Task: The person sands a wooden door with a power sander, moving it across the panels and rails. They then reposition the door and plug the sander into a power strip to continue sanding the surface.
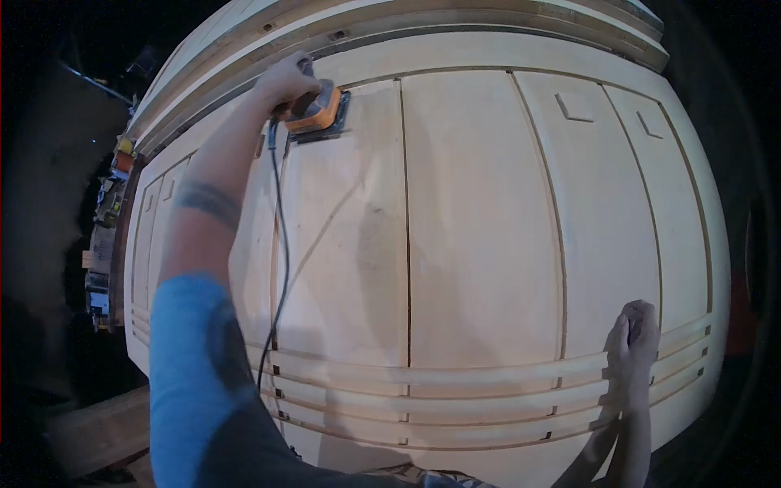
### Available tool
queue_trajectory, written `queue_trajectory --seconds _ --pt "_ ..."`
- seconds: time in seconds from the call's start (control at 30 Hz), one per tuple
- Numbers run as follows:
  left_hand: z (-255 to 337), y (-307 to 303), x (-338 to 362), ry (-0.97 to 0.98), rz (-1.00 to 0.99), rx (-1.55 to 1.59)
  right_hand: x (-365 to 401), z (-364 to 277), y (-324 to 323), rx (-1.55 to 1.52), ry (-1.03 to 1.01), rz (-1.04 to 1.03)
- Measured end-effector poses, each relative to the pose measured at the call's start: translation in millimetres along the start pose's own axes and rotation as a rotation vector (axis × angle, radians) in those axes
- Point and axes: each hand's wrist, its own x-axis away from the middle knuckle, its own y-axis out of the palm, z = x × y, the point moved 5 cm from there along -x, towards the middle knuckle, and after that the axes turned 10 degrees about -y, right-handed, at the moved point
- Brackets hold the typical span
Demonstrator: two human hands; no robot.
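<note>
The fingers of the left hand [285, 81] are closed around the orange sander [319, 109], which is held flat on the far end of the pale wooden panel [480, 228], its cord [282, 244] trailing back across the wood. The right hand [634, 337] is braced on the near rails [455, 378], nothing held. Sanding is judged to be in hand; any further stroke calls for a flat pad and a clear cord.

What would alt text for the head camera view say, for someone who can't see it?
A person's left hand presses an orange electric sander against the top of a large pale wooden panel with vertical grooves; its cord hangs down beside the arm. The right hand rests on horizontal strips near the panel's lower edge. The surroundings are dark.
</note>
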Motion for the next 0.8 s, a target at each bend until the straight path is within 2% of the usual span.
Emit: queue_trajectory --seconds 0.17,0.27,0.3,0.43,0.47,0.57,0.6,0.67,0.8 --pt "-16 -3 34 0.09 -0.017 -0.034 -1 -1 3 -0.064 0.051 -0.007" --pt "17 -2 45 0.123 -0.016 -0.028 1 1 3 -0.068 0.027 0.04" --pt "25 4 35 0.151 0.044 -0.068 0 -1 3 -0.086 0.032 0.039" --pt "47 6 3 0.054 0.006 -0.061 2 -10 3 -0.139 0.051 0.041" --pt "43 5 -3 0.019 -0.022 -0.025 1 -8 3 -0.145 0.055 0.043" --pt "12 4 -27 -0.029 -0.118 -0.008 -1 -2 0 0.063 -0.142 0.083" --pt "-1 6 -31 -0.033 -0.153 -0.024 -1 -4 1 0.028 -0.092 0.061" --pt "-26 2 -23 -0.002 -0.065 -0.011 -3 -14 0 -0.046 0.011 0.028" --pt "-39 -2 13 0.038 0.004 -0.017 -3 -11 0 0.007 -0.022 0.02"
